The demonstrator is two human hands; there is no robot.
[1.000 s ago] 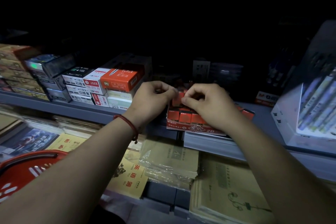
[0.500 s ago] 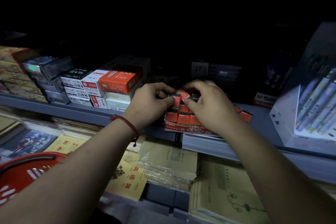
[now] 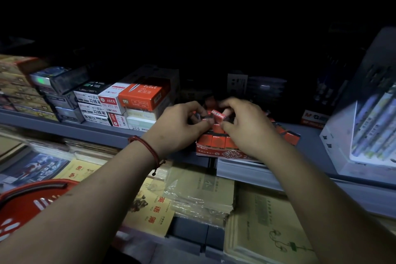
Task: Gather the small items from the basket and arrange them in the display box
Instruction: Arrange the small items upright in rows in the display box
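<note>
while over the cardboard display box [image 3: 216, 153], left hand [image 3: 177, 128] and right hand [image 3: 248, 133] tight on oblong packets [image 3: 218, 114]

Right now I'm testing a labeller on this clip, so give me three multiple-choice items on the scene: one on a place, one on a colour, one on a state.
1. Where is the red basket?
A. on the shelf, far right
B. lower left, below the left forearm
C. hanging from the right arm

2. What colour is the cord bracelet on the left wrist?
A. red
B. blue
C. white

3. What is the right hand doing?
A. lying flat on the shelf
B. pinching a small red box above the display box
C. hanging empty

Answers:
1. B, the basket's rim shows at the bottom left under the forearm.
2. A, the cord reads red against the wrist.
3. B, its fingers close on the box, while the left hand grips small items beside it.
</note>
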